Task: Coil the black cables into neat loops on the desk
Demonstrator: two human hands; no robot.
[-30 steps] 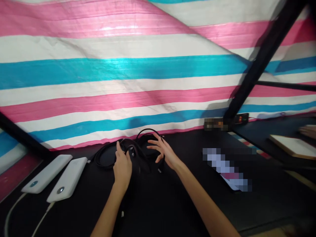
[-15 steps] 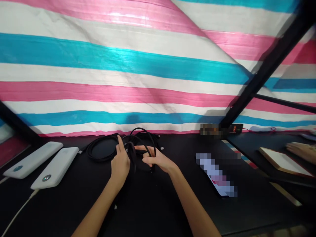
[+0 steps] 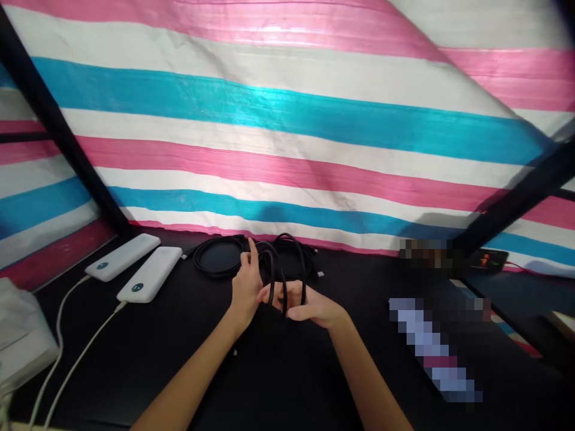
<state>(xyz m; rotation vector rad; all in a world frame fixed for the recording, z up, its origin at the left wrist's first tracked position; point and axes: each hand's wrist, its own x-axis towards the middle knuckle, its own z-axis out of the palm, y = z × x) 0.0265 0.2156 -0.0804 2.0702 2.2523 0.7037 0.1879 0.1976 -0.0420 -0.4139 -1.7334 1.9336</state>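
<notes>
A black cable [image 3: 287,248] stands in loops between my two hands over the black table [image 3: 278,383]. My right hand [image 3: 309,308] has its fingers passed through the loops and closed round them. My left hand [image 3: 246,287] pinches the same cable on the left side, index finger pointing up. A second flat coil of black cable [image 3: 220,257] lies on the table just behind my left hand.
Two white power banks [image 3: 135,269] lie at the left with white leads running toward me. A blurred flat object [image 3: 433,347] lies at the right. A striped pink, white and blue tarp [image 3: 287,120] hangs behind, crossed by black frame bars [image 3: 58,131].
The view has swung left, so the power banks sit further right in frame. My right hand has closed round the cable loops and both hands have drawn a little nearer to me.
</notes>
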